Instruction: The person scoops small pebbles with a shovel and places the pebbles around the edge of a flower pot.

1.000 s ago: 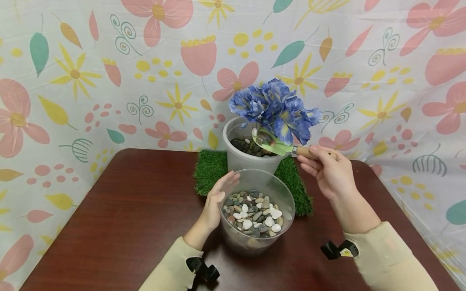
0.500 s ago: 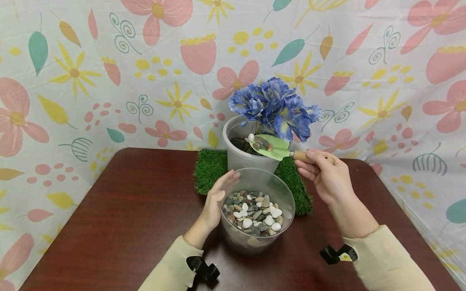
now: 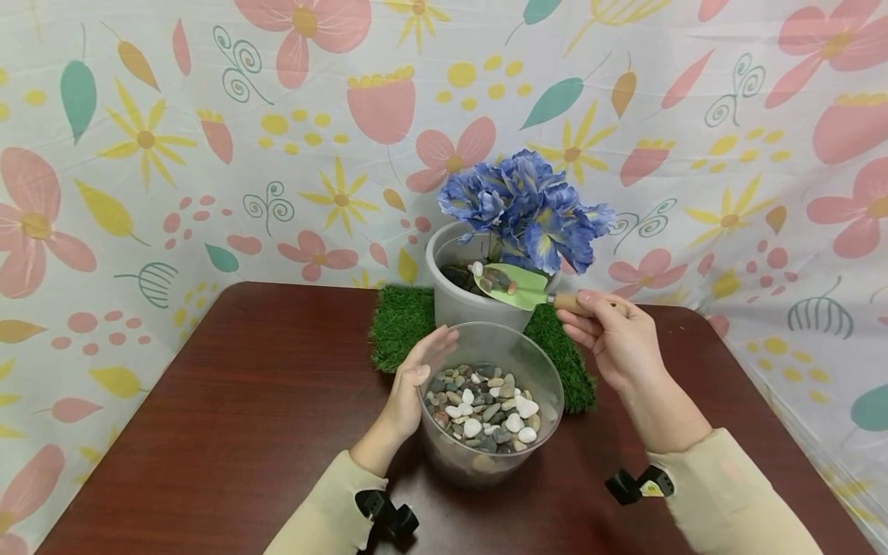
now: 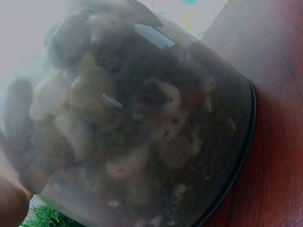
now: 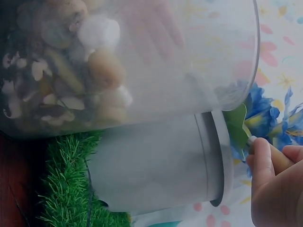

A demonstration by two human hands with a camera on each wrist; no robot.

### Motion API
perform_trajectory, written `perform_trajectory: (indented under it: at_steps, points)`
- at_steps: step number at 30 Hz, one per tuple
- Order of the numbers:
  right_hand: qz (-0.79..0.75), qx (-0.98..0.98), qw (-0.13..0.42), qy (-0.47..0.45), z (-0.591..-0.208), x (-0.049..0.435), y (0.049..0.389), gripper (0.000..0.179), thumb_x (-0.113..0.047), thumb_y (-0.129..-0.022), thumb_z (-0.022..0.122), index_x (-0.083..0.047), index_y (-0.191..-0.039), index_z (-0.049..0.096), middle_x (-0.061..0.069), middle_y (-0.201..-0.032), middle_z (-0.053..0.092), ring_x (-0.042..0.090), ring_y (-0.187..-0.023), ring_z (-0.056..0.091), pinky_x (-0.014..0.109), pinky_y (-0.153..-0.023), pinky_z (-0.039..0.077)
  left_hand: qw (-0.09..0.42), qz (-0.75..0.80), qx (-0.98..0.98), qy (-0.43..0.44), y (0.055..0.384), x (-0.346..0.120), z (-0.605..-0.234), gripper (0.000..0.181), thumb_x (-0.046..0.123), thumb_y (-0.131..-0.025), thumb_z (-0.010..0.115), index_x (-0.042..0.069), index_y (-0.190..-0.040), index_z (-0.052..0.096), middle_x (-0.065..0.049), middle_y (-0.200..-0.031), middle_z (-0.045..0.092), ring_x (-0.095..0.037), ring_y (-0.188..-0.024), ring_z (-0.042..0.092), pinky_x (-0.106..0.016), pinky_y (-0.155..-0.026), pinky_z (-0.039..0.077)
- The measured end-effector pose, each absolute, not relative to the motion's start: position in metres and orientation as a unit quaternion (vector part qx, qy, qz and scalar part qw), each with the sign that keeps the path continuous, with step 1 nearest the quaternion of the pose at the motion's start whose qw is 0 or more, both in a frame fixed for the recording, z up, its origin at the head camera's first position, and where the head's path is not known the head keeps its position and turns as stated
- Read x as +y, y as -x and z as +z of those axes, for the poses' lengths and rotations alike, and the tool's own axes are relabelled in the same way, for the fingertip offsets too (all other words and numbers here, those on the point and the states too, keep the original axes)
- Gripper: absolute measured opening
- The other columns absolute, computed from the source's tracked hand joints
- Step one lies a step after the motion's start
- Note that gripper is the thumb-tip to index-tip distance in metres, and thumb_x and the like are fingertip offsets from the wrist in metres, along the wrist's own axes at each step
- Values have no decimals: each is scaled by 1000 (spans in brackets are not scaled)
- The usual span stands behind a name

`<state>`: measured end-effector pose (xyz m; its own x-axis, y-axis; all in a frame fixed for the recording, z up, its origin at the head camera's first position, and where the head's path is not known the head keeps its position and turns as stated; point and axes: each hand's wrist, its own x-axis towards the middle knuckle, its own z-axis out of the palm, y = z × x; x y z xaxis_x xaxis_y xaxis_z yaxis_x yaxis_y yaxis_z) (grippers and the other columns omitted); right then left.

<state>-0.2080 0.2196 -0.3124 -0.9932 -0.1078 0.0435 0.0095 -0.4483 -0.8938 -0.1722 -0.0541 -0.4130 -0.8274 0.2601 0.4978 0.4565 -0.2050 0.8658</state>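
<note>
My right hand [image 3: 620, 339] grips the wooden handle of a green garden trowel [image 3: 525, 288], its blade over the near rim of a grey flowerpot [image 3: 479, 312]. Several pebbles [image 3: 496, 279] lie on the blade, a white one at its tip. Blue flowers [image 3: 530, 204] stand in the pot, with dark stones at their base. Against the left side of a clear plastic bucket [image 3: 492, 339] rests my left hand [image 3: 409, 385], fingers extended along the wall. Grey, tan and white pebbles [image 3: 479, 408] fill the lower part of the bucket. In the left wrist view, its wall [image 4: 142, 118] fills most of the picture.
The pot stands on a mat of artificial grass [image 3: 402, 324], right behind the bucket. All of it sits on a dark reddish-brown table [image 3: 243, 401]. A flower-patterned cloth [image 3: 277, 154] hangs behind the table.
My right hand has come slightly down and left with the trowel; the blade now lies flatter, its pebbles still on it. The left hand and bucket have stayed put.
</note>
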Motion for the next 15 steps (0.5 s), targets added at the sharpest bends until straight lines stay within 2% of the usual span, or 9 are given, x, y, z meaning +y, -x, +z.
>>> perform_trajectory:
  at_steps: [15]
  points:
    - [-838, 543, 35, 46, -298, 216, 222, 12, -7, -90, 59, -5, -92, 71, 9, -85, 75, 18, -74, 73, 27, -68, 58, 73, -722, -623, 290, 172, -54, -413, 64, 20, -88, 24, -10, -144, 23, -35, -142, 35, -51, -130, 34, -62, -110, 25]
